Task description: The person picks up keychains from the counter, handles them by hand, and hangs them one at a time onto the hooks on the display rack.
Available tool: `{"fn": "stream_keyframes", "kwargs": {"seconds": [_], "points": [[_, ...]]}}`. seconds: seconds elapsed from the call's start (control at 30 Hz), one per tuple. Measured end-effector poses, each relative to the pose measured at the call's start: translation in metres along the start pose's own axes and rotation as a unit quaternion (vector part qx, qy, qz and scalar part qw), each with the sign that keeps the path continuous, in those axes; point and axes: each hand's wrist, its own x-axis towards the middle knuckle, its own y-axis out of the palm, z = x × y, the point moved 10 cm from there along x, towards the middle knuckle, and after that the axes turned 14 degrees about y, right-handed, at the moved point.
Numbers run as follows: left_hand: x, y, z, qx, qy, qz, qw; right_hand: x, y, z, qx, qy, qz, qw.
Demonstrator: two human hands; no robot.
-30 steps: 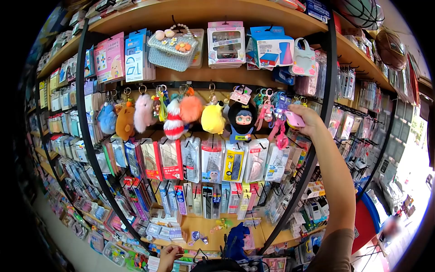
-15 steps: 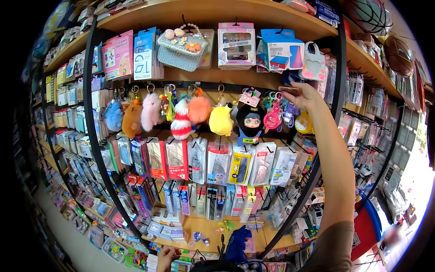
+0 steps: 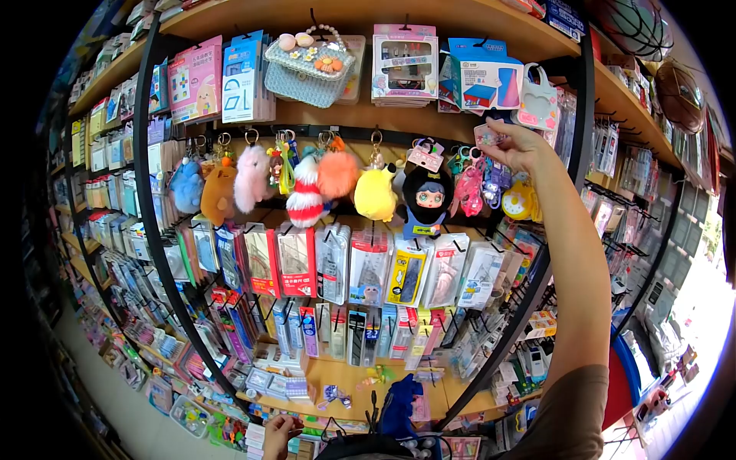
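Shop shelving [image 3: 460, 18] hung with plush keychains [image 3: 376, 201] fills the head view. At two o'clock, the right hand [image 3: 518, 146] pinches a small pinkish card [image 3: 485, 138] between fingertips; at seven, the left hand [image 3: 279, 438] curls its fingers, any contents unclear.

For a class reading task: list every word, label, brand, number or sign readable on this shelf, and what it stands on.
"20": narrow blue packet, lower hanging row.
"2in1", apparently: blue-and-white box, upper right.
Too small or blurred to read: print on the pink box, the red-edged packets, the yellow packet and the small pinkish item in the right hand.
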Motion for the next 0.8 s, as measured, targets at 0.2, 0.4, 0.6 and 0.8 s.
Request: {"fn": "stream_keyframes", "kwargs": {"seconds": [0.2,0.4,0.6,0.8], "points": [[0.004,0.0,0.011,-0.01,-0.003,0.013,1.0,0.01,-0.011,0.006,-0.123,-0.042,-0.111,0.985],[0.001,-0.002,0.013,-0.019,-0.015,0.008,1.0,0.001,-0.009,0.011,-0.3,-0.087,-0.241,0.919],[-0.004,-0.01,0.015,-0.014,-0.01,-0.005,1.0,0.014,-0.014,0.006,-0.294,-0.087,-0.245,0.92],[-0.003,-0.017,0.025,-0.009,-0.01,0.027,1.0,0.02,-0.015,0.003,-0.34,-0.078,-0.241,0.906]]}}
